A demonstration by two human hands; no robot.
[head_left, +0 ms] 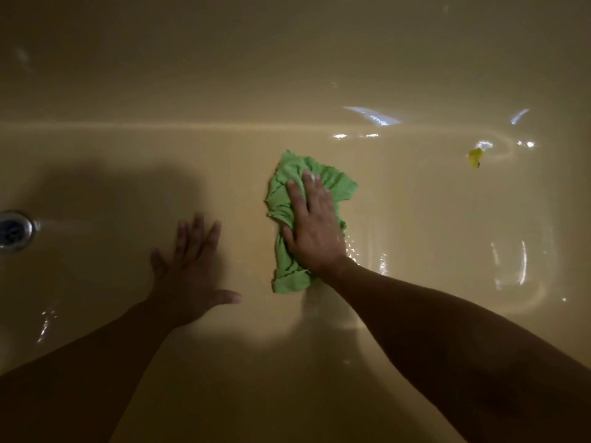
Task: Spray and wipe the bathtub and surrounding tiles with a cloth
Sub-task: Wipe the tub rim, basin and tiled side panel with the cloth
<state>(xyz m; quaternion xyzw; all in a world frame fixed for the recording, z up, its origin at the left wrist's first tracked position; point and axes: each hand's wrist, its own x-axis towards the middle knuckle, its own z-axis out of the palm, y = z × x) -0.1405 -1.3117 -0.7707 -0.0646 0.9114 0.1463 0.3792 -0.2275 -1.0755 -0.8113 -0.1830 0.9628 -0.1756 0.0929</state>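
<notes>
I look straight down into a beige bathtub [415, 219] with a wet, shiny floor. A crumpled green cloth [283, 199] lies on the tub floor near the middle. My right hand [311, 225] presses flat on top of the cloth, fingers together and pointing away from me. My left hand [192, 266] rests palm down on the bare tub floor to the left of the cloth, fingers spread, holding nothing. No spray bottle is in view.
A round metal drain [14, 230] sits at the far left edge. A small yellow scrap [475, 157] lies on the tub floor at the upper right. The far tub wall [287, 59] rises beyond the cloth. Water streaks glint to the right.
</notes>
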